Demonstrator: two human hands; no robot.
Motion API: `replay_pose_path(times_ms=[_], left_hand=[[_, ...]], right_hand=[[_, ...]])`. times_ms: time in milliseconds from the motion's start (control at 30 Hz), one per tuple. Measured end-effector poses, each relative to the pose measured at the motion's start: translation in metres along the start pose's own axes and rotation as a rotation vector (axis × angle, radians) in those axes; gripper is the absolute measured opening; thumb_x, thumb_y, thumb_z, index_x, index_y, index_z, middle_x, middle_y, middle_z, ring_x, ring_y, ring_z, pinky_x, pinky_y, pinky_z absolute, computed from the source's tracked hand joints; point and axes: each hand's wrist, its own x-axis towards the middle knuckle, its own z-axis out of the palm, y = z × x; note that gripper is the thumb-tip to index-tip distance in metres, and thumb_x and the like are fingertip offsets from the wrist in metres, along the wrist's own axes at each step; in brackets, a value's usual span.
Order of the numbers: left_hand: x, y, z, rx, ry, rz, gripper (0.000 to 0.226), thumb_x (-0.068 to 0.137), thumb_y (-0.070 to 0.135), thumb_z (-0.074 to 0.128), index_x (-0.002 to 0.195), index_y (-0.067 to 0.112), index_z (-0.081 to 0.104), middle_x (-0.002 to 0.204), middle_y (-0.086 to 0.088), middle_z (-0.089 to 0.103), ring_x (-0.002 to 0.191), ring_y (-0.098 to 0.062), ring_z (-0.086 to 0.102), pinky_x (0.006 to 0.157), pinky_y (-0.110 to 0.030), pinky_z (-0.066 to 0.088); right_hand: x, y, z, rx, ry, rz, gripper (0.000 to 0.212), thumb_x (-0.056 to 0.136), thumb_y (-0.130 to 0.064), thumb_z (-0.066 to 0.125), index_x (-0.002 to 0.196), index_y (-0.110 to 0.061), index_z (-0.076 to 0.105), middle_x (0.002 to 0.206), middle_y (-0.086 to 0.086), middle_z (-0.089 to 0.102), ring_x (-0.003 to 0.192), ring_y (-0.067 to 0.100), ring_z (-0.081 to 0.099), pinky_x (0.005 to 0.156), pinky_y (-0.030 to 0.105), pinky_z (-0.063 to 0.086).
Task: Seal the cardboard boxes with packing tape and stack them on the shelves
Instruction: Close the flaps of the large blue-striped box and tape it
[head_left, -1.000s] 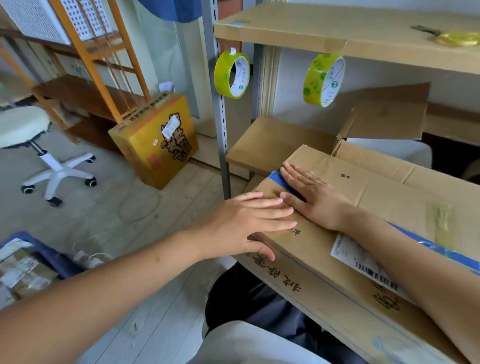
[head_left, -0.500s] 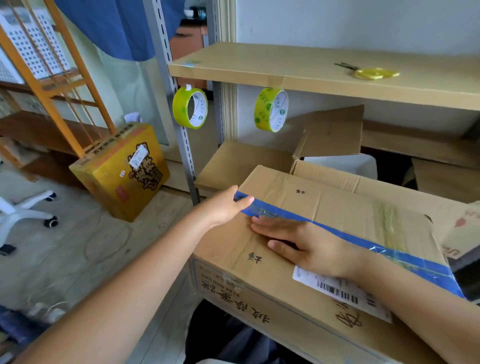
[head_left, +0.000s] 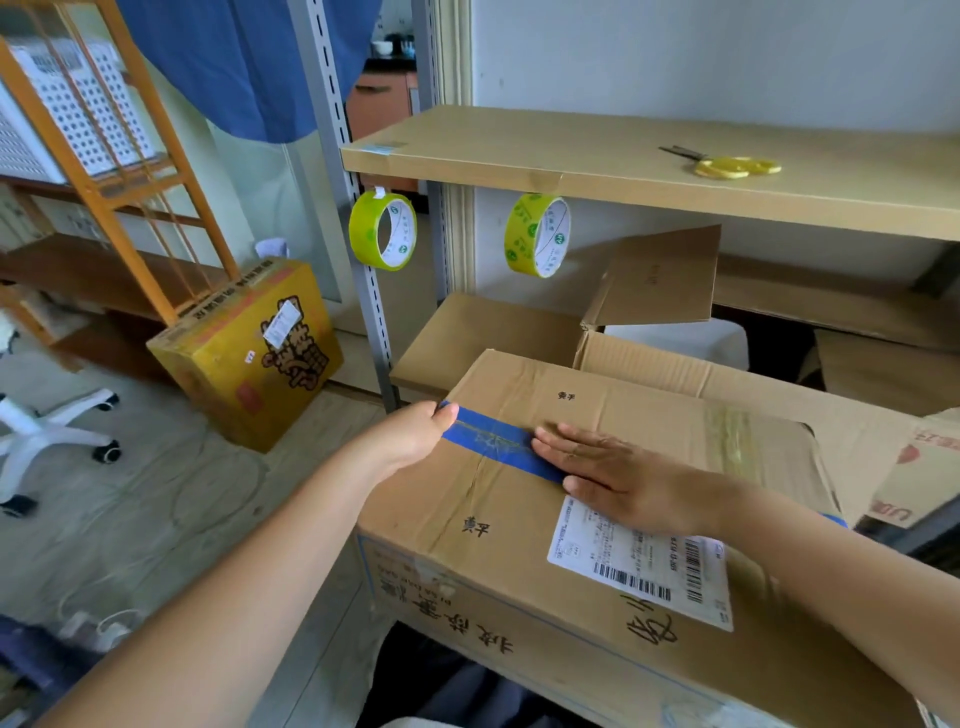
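Hands (head_left: 410, 439) (head_left: 618, 470) at box (head_left: 649, 415) edge, taped

— Where does the cardboard box (head_left: 597, 467) sit?
— In front of the shelf (head_left: 571, 156), with scissors (head_left: 727, 165) on that shelf and two tape rolls (head_left: 383, 229) hanging below its front edge.
— And left of it?
— A printed carton (head_left: 249, 353) on the floor, an office chair (head_left: 47, 431) further left.
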Motion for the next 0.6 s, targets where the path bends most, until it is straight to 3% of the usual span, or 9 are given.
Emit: replay_pose_path(times_ms=[100, 200, 233, 300, 367, 467, 533, 600], left_hand=[[-0.002, -0.001, 0.000, 0.015, -0.006, -0.033, 0.056, 0.104, 0.057, 0.024, 0.139, 0.022, 0.050, 0.126, -0.001, 0.057, 0.103, -0.016, 0.048, 0.088, -0.033, 0.036], [-0.005, -0.003, -0.001, -0.023, 0.007, -0.038, 0.057, 0.104, 0.056, 0.025, 0.140, 0.020, 0.051, 0.117, 0.002, 0.055, 0.103, -0.016, 0.048, 0.089, -0.033, 0.036], [-0.006, -0.005, -0.003, -0.049, 0.013, -0.039, 0.057, 0.104, 0.056, 0.025, 0.141, 0.020, 0.051, 0.122, 0.000, 0.056, 0.106, -0.017, 0.049, 0.090, -0.033, 0.035], [-0.008, -0.010, -0.009, -0.114, 0.035, -0.054, 0.057, 0.104, 0.055, 0.029, 0.145, 0.020, 0.048, 0.140, -0.003, 0.054, 0.121, -0.021, 0.050, 0.095, -0.033, 0.034], [-0.010, -0.016, -0.014, -0.199, 0.059, -0.083, 0.057, 0.102, 0.055, 0.038, 0.148, 0.022, 0.045, 0.151, -0.004, 0.047, 0.136, -0.025, 0.044, 0.106, -0.036, 0.032], [-0.018, -0.020, -0.021, -0.284, 0.058, -0.163, 0.054, 0.094, 0.064, 0.048, 0.133, 0.029, 0.058, 0.152, -0.006, 0.045, 0.138, -0.027, 0.040, 0.113, -0.040, 0.027], [-0.028, -0.016, -0.025, -0.297, 0.014, -0.212, 0.058, 0.085, 0.075, 0.051, 0.124, 0.032, 0.060, 0.155, -0.008, 0.041, 0.141, -0.029, 0.037, 0.115, -0.044, 0.024], [-0.038, -0.013, -0.029, -0.332, -0.032, -0.171, 0.064, 0.080, 0.077, 0.056, 0.130, 0.038, 0.057, 0.153, 0.000, 0.042, 0.143, -0.026, 0.034, 0.116, -0.045, 0.021]], right_hand=[[-0.006, -0.007, 0.004, -0.005, -0.003, 0.034, 0.064, 0.096, -0.061, 0.017, 0.156, -0.038, 0.010, 0.159, -0.031, -0.002, 0.138, -0.022, -0.014, 0.114, 0.010, -0.009], [-0.015, -0.010, 0.000, 0.095, 0.041, 0.076, 0.056, 0.101, -0.055, 0.027, 0.155, -0.039, 0.022, 0.158, -0.032, 0.008, 0.138, -0.023, -0.006, 0.112, 0.006, -0.007], [-0.023, -0.005, -0.003, 0.063, 0.089, 0.137, 0.056, 0.102, -0.054, 0.029, 0.155, -0.038, 0.022, 0.158, -0.030, 0.008, 0.142, -0.019, -0.004, 0.115, 0.010, -0.006], [-0.043, 0.019, -0.009, -0.151, 0.242, 0.375, 0.067, 0.099, -0.060, 0.031, 0.157, -0.032, 0.014, 0.163, -0.018, 0.003, 0.151, 0.003, -0.003, 0.123, 0.032, -0.003], [-0.068, 0.041, -0.010, -0.159, 0.393, 0.691, 0.082, 0.094, -0.065, 0.041, 0.157, -0.021, 0.011, 0.165, 0.001, 0.012, 0.152, 0.025, 0.012, 0.120, 0.047, 0.015], [-0.084, 0.045, -0.002, 0.407, 0.538, 0.987, 0.097, 0.075, -0.070, 0.064, 0.143, -0.006, 0.036, 0.138, 0.018, 0.050, 0.119, 0.036, 0.053, 0.093, 0.042, 0.043], [-0.088, 0.039, 0.005, 0.634, 0.615, 1.000, 0.093, 0.055, -0.077, 0.068, 0.116, -0.008, 0.055, 0.110, 0.010, 0.064, 0.093, 0.027, 0.059, 0.076, 0.037, 0.044], [-0.093, 0.033, 0.007, 0.708, 0.694, 0.957, 0.091, 0.052, -0.075, 0.071, 0.114, -0.009, 0.058, 0.103, 0.002, 0.064, 0.087, 0.022, 0.058, 0.068, 0.034, 0.042]])
